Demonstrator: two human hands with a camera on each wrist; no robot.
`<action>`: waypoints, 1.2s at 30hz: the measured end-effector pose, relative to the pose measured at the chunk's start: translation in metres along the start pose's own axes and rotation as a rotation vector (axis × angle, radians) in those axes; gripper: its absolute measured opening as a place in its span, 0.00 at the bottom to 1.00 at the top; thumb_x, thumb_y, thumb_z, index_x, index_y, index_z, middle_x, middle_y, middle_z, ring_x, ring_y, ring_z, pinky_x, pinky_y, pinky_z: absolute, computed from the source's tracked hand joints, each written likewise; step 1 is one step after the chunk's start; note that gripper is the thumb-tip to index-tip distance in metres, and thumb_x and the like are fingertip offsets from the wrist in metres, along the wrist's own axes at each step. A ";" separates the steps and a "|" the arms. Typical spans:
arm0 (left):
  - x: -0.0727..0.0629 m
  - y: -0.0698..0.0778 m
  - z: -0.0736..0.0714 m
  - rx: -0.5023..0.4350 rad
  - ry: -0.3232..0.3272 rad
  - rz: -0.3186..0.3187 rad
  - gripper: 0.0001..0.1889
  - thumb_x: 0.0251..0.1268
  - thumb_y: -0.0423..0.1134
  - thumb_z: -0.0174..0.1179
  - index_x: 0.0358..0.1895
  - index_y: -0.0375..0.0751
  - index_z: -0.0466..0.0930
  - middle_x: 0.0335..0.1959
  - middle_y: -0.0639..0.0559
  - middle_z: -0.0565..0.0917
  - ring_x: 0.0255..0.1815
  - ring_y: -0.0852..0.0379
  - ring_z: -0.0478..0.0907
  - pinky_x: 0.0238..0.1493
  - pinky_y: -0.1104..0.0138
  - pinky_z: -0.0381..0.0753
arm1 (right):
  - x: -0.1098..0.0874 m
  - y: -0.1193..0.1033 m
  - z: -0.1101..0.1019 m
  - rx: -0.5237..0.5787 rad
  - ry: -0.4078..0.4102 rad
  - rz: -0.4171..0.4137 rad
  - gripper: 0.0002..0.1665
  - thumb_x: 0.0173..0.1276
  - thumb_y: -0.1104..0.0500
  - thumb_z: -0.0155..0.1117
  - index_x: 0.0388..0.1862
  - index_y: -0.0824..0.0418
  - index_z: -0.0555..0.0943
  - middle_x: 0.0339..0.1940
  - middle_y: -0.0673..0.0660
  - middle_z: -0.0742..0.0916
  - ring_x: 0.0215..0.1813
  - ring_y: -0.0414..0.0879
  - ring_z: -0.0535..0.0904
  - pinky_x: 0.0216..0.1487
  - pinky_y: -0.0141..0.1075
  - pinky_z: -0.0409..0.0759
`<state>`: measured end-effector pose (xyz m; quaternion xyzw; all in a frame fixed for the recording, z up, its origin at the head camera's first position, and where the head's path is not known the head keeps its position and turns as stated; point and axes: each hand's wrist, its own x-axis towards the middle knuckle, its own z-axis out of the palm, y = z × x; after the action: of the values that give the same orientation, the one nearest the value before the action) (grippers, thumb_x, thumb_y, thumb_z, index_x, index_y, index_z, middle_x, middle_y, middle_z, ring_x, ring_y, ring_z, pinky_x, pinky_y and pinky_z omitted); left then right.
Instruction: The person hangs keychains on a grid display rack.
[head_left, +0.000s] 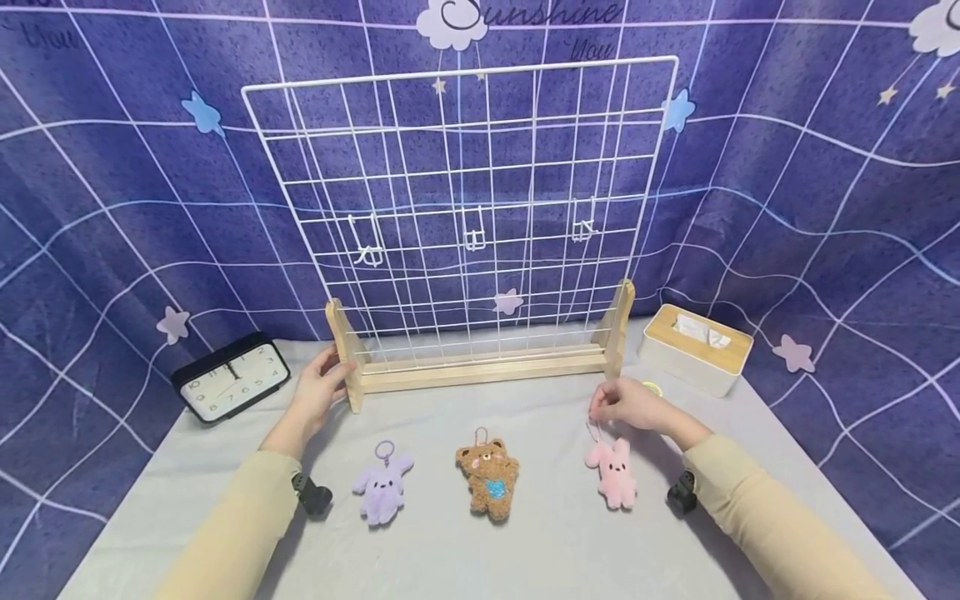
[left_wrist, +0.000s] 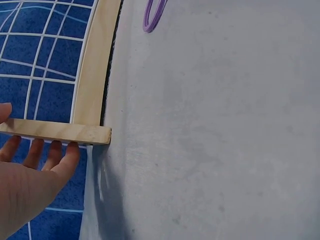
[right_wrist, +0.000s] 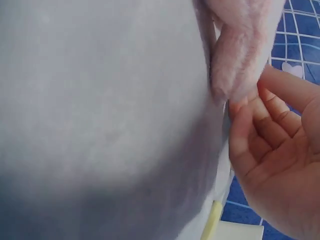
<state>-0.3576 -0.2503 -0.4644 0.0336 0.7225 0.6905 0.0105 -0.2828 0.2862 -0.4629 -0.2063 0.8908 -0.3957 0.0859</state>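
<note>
Before the starry curtain (head_left: 112, 208), my left hand (head_left: 318, 388) grips the wooden stand (head_left: 343, 333) and my right hand (head_left: 632, 405) pinches the loop (head_left: 595, 430) of the pink bunny (head_left: 617, 475), seemingly a pickup needing a gentle lift.

Right hand (right_wrist: 282, 162), fingers pinched at lower tip of pink plush (right_wrist: 244, 47); grey table (right_wrist: 100, 95) left, yellow edge (right_wrist: 212, 221) below, blue gridded fabric (right_wrist: 305, 47) right.
</note>
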 end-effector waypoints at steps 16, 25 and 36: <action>-0.002 -0.002 -0.001 0.011 0.003 -0.019 0.35 0.80 0.36 0.52 0.83 0.37 0.46 0.79 0.35 0.56 0.72 0.41 0.62 0.72 0.46 0.67 | -0.002 0.005 -0.001 0.424 -0.054 -0.009 0.09 0.71 0.71 0.64 0.41 0.80 0.78 0.33 0.64 0.88 0.35 0.43 0.86 0.43 0.37 0.89; -0.002 -0.001 -0.001 0.002 0.003 -0.015 0.35 0.80 0.36 0.52 0.83 0.37 0.47 0.79 0.34 0.55 0.75 0.38 0.58 0.73 0.45 0.66 | -0.006 0.002 -0.003 0.407 -0.027 -0.067 0.08 0.68 0.69 0.67 0.39 0.75 0.79 0.29 0.57 0.88 0.32 0.42 0.82 0.40 0.37 0.86; -0.002 -0.002 -0.001 0.005 0.005 -0.010 0.35 0.80 0.36 0.51 0.83 0.39 0.47 0.79 0.35 0.56 0.75 0.39 0.59 0.72 0.45 0.67 | -0.007 -0.004 -0.008 0.428 0.006 -0.081 0.09 0.68 0.68 0.67 0.40 0.75 0.78 0.31 0.55 0.88 0.32 0.41 0.82 0.39 0.37 0.86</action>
<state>-0.3555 -0.2517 -0.4661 0.0283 0.7245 0.6886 0.0124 -0.2780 0.2917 -0.4543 -0.2175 0.7777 -0.5796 0.1090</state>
